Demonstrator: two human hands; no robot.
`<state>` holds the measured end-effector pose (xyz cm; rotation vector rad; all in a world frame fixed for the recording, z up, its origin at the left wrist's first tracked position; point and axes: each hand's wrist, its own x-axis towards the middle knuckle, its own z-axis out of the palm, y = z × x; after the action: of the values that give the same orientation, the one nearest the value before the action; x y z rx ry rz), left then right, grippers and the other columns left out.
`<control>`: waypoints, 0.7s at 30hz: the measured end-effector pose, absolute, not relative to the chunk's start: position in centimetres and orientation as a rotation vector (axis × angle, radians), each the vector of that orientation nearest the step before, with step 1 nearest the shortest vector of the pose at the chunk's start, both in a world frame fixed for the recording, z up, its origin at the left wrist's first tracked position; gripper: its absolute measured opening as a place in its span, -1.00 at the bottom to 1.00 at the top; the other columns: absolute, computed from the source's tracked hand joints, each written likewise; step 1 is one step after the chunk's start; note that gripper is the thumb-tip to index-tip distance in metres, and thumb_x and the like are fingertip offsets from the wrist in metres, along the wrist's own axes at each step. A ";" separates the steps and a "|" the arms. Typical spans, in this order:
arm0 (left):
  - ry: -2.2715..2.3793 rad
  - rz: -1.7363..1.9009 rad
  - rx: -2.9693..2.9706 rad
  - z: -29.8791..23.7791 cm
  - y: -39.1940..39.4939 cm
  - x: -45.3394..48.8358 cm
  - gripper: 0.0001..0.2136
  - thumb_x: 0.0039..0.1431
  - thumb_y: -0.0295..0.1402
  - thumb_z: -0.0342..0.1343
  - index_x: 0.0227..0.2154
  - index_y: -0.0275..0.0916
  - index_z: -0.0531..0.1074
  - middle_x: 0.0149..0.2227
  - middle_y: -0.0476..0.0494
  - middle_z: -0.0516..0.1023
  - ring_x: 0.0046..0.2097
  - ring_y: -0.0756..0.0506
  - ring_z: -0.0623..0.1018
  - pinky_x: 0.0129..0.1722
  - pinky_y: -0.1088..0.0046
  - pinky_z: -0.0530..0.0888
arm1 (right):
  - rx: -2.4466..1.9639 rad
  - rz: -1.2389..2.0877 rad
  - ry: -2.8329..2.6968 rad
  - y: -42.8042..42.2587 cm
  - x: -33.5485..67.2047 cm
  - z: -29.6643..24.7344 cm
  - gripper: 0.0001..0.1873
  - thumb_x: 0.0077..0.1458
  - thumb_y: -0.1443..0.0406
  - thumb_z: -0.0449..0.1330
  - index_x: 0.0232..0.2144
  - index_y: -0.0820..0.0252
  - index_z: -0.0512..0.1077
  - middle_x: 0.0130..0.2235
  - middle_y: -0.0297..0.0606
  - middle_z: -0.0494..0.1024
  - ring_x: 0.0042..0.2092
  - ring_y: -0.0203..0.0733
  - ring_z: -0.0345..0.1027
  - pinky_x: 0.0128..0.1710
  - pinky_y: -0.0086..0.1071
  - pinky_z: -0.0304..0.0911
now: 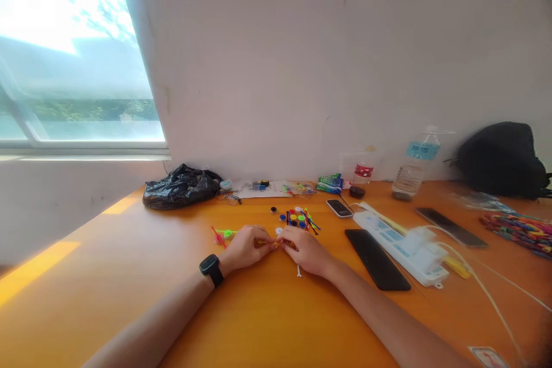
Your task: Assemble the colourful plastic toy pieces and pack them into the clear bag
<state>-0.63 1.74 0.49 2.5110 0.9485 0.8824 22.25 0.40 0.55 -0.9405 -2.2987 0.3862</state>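
One small yellow piece (265,242), over the surface (267,313), pinched in your left hand (246,246) and right hand (309,248), which nearly meet; probably light, stiff, slightly slippery plastic, best held near its ends.

Head-worn view; forward and downward

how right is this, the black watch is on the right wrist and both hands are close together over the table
One slip: the head view shows the black watch on the left wrist, not the right. The left hand and right hand are indeed close together over the table.
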 end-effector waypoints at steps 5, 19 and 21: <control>1.080 0.889 2.603 0.1 1.8 -0.4 -0.75 0.37 -0.19 0.09 -0.30 -0.11 0.64 -0.37 -0.07 0.61 -0.32 -0.07 0.53 -0.33 0.47 0.34 | -0.960 0.407 -2.272 0.7 22.2 0.1 -0.80 0.26 0.46 0.09 -0.27 0.13 0.49 -0.24 -0.26 0.50 -0.17 -0.15 0.39 -0.15 -0.35 0.23; 1.025 0.785 2.931 -0.4 1.5 0.4 -0.82 0.24 -0.46 0.06 -0.42 -0.16 0.52 -0.40 -0.14 0.54 -0.32 -0.14 0.46 -0.26 0.33 0.34 | -0.999 0.397 -2.260 1.1 22.0 -0.5 -0.76 0.14 0.55 0.08 -0.37 0.16 0.43 -0.27 -0.27 0.48 -0.20 -0.17 0.36 -0.18 -0.36 0.22; 1.027 0.758 2.950 -0.4 1.3 0.5 -0.81 0.23 -0.47 0.04 -0.43 -0.17 0.52 -0.40 -0.16 0.54 -0.32 -0.14 0.46 -0.26 0.32 0.34 | -1.002 0.401 -2.264 1.1 22.0 -0.5 -0.75 0.13 0.56 0.08 -0.36 0.16 0.45 -0.25 -0.25 0.49 -0.19 -0.16 0.36 -0.16 -0.35 0.23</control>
<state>0.51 1.32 -0.35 2.9500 1.0267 0.7580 22.00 1.13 -0.53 -1.0024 -2.2644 0.4008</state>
